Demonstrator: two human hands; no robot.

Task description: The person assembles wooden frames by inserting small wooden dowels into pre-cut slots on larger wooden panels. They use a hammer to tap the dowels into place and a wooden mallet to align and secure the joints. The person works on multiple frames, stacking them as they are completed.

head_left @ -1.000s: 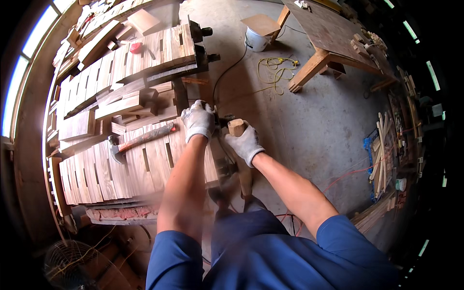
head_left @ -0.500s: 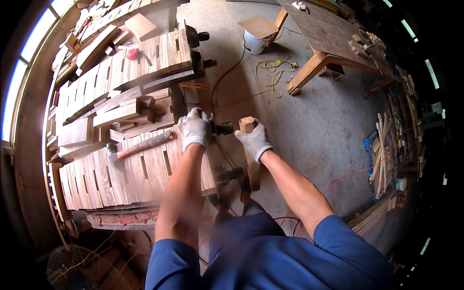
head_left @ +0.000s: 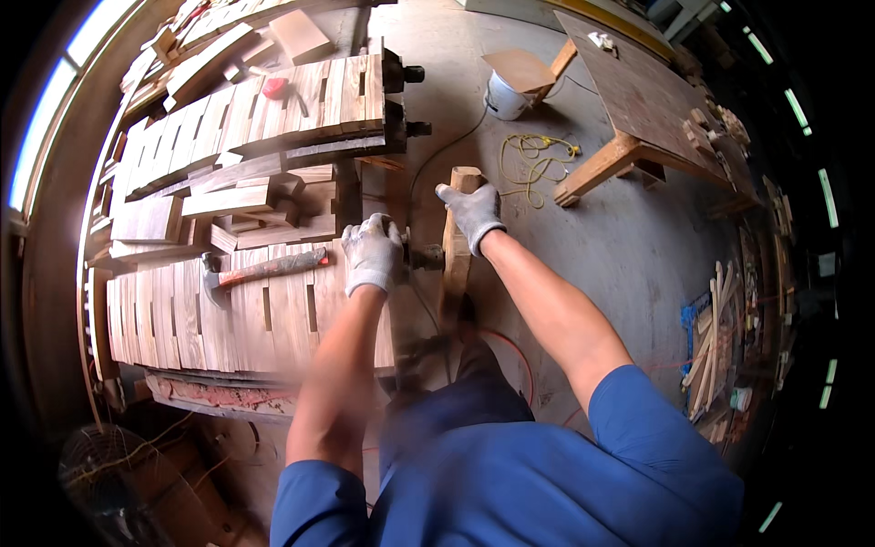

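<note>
My right hand (head_left: 474, 215), in a pale work glove, grips a thick wooden bar (head_left: 456, 273) near its top. The bar stands nearly upright beside a dark clamp screw (head_left: 425, 257). At the right end of the near row of clamped boards (head_left: 241, 314) is my gloved left hand (head_left: 372, 253). Its fingers bend over the edge by the clamp, and what lies under them is hidden. On these boards, left of that hand, lies a claw hammer (head_left: 264, 268) with a worn reddish handle.
Loose wood blocks (head_left: 228, 202) are piled between the near row and a farther clamped row (head_left: 264, 114). A white bucket (head_left: 507, 98), a yellow cord (head_left: 527, 150) and a wooden table (head_left: 629, 100) stand or lie beyond. A fan (head_left: 100, 479) is at lower left.
My right hand and the wooden bar have moved farther away from me, with the bar's lean changed slightly. The left hand stays at the board end. The whole view has shifted a little.
</note>
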